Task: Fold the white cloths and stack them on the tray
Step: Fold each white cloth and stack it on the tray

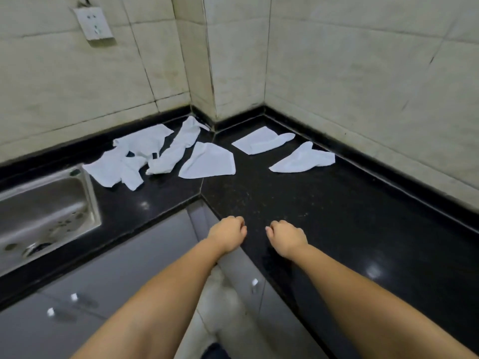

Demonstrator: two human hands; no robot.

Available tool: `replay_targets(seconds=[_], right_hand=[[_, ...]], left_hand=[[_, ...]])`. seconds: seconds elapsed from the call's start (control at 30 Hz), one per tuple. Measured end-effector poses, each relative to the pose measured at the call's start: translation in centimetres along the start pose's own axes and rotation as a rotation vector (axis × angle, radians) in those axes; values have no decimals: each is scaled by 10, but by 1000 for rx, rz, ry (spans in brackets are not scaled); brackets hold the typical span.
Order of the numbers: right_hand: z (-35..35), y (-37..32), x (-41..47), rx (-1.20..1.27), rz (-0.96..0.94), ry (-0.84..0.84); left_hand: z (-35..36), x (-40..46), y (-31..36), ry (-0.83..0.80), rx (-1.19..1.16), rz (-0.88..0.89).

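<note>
Both bare forearms reach forward from the bottom edge toward the corner of the black desk [324,216]. At the desk's near edge the left hand [228,233] has its fingers curled under into a loose fist and holds nothing; whether it rests on the edge or hangs just above it cannot be told. Just beside it, a small gap apart, the right hand [286,237] is curled the same way over the dark surface, also holding nothing.

Well beyond the hands, toward the tiled walls, the white cloths [207,161] lie spread on the desk. Some lie crumpled and overlapping at the left, one lies flat near the middle, and two lie partly folded at the right. None is touched by either hand.

At the far left a steel sink [39,211] is set into the desk, and a wall socket [93,23] sits above it. Grey cabinet doors [124,275] run below.
</note>
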State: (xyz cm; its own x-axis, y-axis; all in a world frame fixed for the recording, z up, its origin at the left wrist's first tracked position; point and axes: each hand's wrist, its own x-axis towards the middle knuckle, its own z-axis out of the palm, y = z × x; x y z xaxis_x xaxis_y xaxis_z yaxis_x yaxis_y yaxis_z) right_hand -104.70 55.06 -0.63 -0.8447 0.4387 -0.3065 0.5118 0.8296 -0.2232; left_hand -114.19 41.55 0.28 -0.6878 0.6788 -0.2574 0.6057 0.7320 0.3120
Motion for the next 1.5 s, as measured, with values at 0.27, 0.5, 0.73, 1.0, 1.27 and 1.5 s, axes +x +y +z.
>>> replay_targets(seconds=[0.27,0.5,0.73,1.0,1.27,1.5], right_hand=[[-27,25,134,54,154,57],[-55,54,235,79,315,131],[-44,64,267,111,306,141],[-42,67,263,27,358,207],[-57,95,190,3,442,361],[-71,106,120,85,364,547]], left_hand=[[-21,170,11,-98,43,200],[-38,313,19,-178,129,449],[-21,365,13,-175,309,696],[-21,373,13,-106,240,832],[-47,332,11,-20,-38,688],[-57,266,35,56,-545,476]])
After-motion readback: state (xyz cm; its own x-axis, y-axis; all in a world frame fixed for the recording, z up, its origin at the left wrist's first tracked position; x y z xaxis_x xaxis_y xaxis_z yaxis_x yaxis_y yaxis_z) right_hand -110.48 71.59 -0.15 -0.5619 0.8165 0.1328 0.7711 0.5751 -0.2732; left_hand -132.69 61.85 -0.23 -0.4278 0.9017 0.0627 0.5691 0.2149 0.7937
